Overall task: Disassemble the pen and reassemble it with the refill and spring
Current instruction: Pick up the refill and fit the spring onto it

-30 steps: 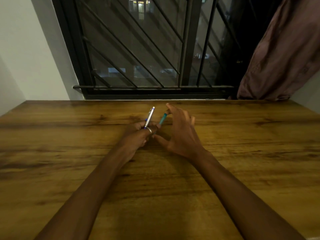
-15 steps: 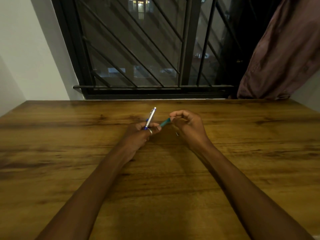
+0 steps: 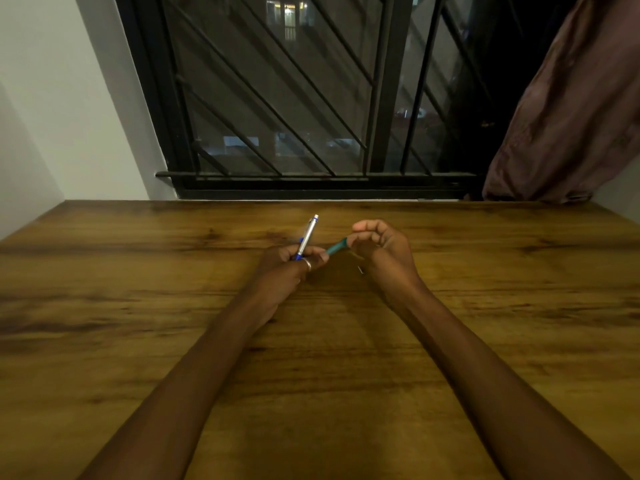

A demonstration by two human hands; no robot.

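My left hand grips the silver and blue upper barrel of the pen, which points up and away toward the window. A ring sits on one finger of that hand. My right hand pinches the teal lower part of the pen with curled fingers, its free end aimed at my left fingertips. The two pen parts are apart, with a small gap between them. A small thin metal piece lies on the table just left of my right wrist; I cannot tell what it is.
The wooden table runs to a wall with a barred dark window. A brown curtain hangs at the back right. A white wall stands at the left.
My right hand closed from spread fingers into a pinch on the teal part and drew it slightly right. The left hand tilted the silver barrel a little more upright.
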